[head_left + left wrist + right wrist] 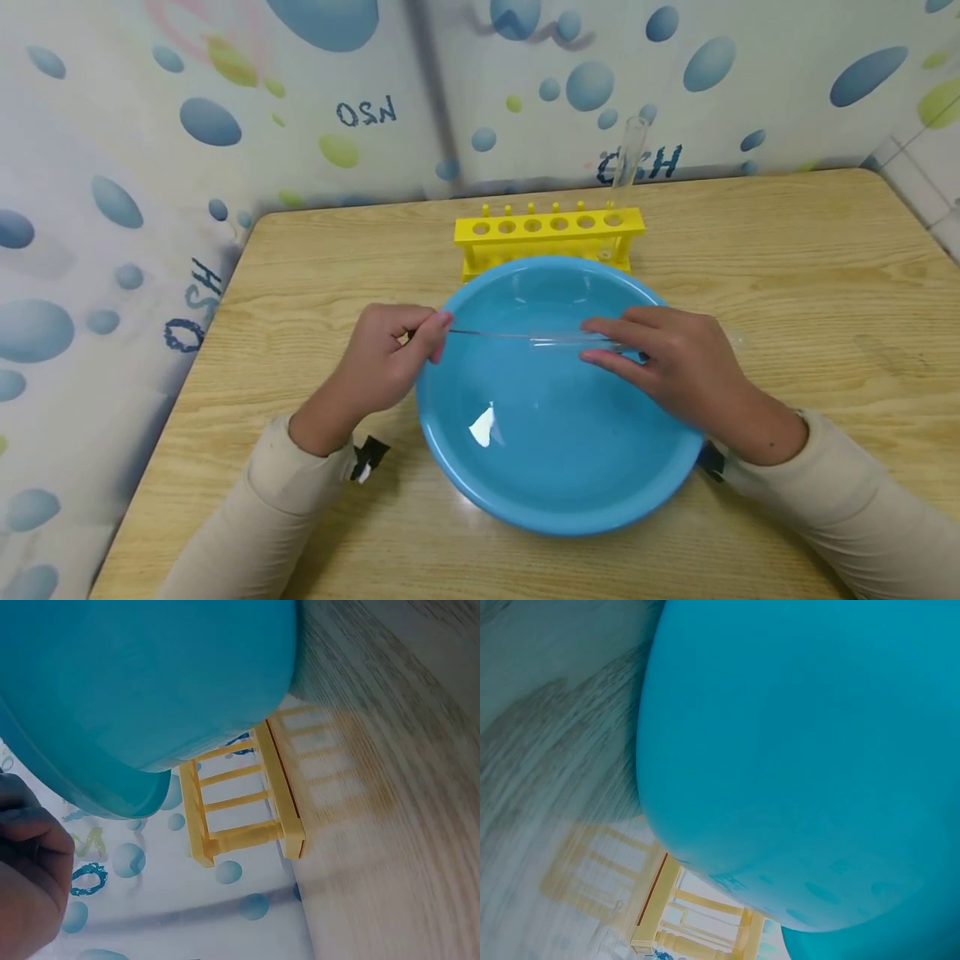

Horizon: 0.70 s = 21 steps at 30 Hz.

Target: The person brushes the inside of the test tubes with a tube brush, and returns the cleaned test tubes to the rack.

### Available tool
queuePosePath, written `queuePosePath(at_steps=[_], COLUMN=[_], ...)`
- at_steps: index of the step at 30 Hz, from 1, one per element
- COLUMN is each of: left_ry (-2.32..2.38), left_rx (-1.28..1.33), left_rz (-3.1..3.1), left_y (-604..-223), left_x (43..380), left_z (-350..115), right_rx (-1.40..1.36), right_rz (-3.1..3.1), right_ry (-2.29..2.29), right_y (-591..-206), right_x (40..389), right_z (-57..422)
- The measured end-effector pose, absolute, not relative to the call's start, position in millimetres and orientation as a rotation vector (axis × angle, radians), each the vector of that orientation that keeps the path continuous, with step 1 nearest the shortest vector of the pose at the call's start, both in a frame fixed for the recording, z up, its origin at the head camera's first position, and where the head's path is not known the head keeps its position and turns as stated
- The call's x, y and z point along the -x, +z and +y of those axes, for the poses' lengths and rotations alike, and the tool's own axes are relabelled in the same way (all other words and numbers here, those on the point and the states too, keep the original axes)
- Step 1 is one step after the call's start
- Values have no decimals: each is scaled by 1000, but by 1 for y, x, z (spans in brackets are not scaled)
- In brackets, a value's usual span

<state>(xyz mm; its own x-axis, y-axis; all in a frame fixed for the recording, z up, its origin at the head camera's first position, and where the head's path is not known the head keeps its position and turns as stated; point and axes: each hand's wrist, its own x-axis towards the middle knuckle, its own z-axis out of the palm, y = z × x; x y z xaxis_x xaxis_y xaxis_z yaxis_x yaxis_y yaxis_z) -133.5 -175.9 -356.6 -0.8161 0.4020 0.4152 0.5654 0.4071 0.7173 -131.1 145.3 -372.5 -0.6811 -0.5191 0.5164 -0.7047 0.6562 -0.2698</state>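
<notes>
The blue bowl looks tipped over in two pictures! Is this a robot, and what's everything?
No robot: these are a person's left hand and right hand. A camera on the head took the big picture, looking down. A camera on each wrist took the tilted ones, so the bowl looks tipped; it really stands upright on the table. Behind it is a yellow rack with a clear tube standing in it. The left hand holds a thin wire; the right hand holds another tube over the bowl.
</notes>
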Motion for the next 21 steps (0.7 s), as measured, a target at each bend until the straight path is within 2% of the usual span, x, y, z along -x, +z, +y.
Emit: queuePosePath(at_steps=[9,21], left_ry=[-1639,-1373], left_rx=[668,780], left_rz=[-2664,-2758], left_y=[-351,-355], left_x=[136,136], left_z=[-179,-176], right_rx=[-960,-901], right_rz=[-2484,-2513], right_ry=[642,683], right_y=[-373,-372], right_x=[132,131], right_z=[146,146])
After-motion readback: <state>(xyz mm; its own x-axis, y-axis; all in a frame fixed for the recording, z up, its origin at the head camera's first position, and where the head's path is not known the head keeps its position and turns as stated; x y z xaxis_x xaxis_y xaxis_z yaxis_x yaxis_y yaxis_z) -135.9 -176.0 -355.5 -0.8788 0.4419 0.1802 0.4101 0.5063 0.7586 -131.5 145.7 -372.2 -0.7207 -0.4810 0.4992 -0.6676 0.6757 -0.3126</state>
